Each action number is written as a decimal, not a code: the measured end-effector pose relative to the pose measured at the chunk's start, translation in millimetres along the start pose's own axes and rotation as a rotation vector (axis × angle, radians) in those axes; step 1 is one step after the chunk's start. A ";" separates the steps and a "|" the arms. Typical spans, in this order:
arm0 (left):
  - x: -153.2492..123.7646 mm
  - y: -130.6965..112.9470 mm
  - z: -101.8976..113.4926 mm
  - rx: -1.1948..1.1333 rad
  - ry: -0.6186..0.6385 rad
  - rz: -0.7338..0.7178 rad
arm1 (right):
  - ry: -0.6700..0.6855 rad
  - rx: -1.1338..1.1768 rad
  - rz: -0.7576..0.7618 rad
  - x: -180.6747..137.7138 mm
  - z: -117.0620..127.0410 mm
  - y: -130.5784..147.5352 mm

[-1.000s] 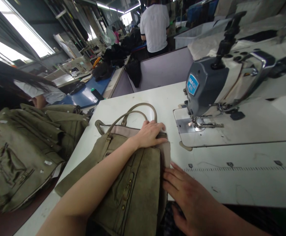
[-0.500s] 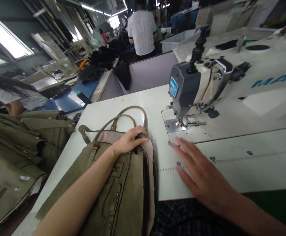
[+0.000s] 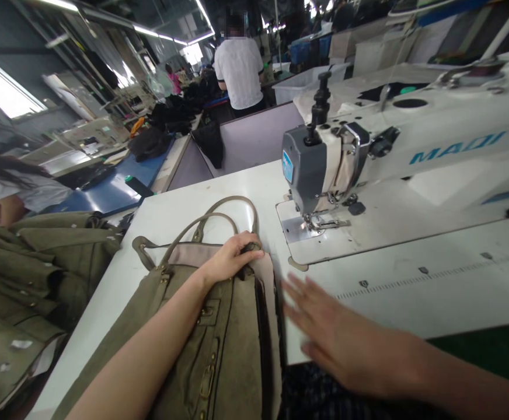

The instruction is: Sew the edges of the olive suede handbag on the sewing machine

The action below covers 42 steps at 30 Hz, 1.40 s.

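An olive-green handbag with two loop handles, brass buckles and a pale lining lies on the white sewing table in front of me. My left hand is closed on its top edge by the base of a handle, thumb towards the right side. Just right of the bag's open side edge, my right hand hovers over the table with fingers stretched out and nothing in them, a little blurred. The head of a sewing machine stands beyond the right hand, its needle and presser foot over a metal plate.
Several more olive bag pieces are piled at the left. A person in a white top stands with their back to me beyond the purple partition. Another person's arm shows at the far left. A ruler strip runs along the table.
My right hand has moved left and down, away from the machine plate and closer to the bag's side edge. The left hand keeps its hold. The view has turned slightly to the right.
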<state>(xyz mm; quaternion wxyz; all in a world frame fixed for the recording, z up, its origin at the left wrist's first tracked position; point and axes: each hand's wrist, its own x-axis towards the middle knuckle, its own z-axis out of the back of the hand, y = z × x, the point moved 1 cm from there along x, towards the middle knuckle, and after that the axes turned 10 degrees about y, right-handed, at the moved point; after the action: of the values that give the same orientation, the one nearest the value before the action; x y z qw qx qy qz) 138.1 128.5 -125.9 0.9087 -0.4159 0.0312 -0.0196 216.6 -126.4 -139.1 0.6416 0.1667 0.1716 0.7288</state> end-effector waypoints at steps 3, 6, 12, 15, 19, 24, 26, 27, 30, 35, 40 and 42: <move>13.8 1.2 -1.7 0.006 0.006 0.018 | 0.057 0.127 0.179 -62.6 8.3 9.1; 29.8 -1.2 -7.9 0.017 0.013 0.025 | -0.033 0.138 0.082 -74.8 16.6 -3.8; 48.6 -16.7 -27.5 0.013 0.044 -0.008 | -0.322 -0.149 0.075 -22.1 14.1 -34.9; 50.4 -21.7 -32.6 0.028 0.027 -0.004 | -0.359 -0.254 0.259 -5.6 11.2 -37.7; 51.5 -24.3 -32.3 0.131 -0.004 0.021 | -0.378 -0.321 0.348 5.4 12.7 -42.4; 72.4 -19.4 -27.5 0.298 0.008 0.152 | -0.346 -0.360 0.356 15.5 19.3 -67.8; 87.7 -16.4 -25.4 0.339 0.001 0.257 | -0.346 -0.380 0.345 16.4 22.5 -82.8; 95.5 -15.5 -24.4 0.357 -0.008 0.313 | -0.342 -0.387 0.342 15.9 24.0 -90.0; 114.0 -16.5 -23.1 0.403 -0.024 0.447 | -0.323 -0.379 0.346 11.4 27.1 -106.9; 124.0 -20.7 -24.7 0.458 -0.031 0.501 | -0.354 -0.320 0.316 5.5 26.8 -116.5; 132.9 -12.2 -22.7 0.484 -0.006 0.415 | -0.417 -0.317 0.224 9.9 25.6 -115.8; 138.5 -6.6 -20.0 0.488 0.025 0.370 | -0.429 -0.323 0.204 12.3 25.5 -114.6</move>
<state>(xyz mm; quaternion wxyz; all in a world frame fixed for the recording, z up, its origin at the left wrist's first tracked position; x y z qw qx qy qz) 274.7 100.6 -139.6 0.9694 -0.1724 0.1117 0.1342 327.5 -99.8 -169.4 0.6048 0.2293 -0.1041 0.7555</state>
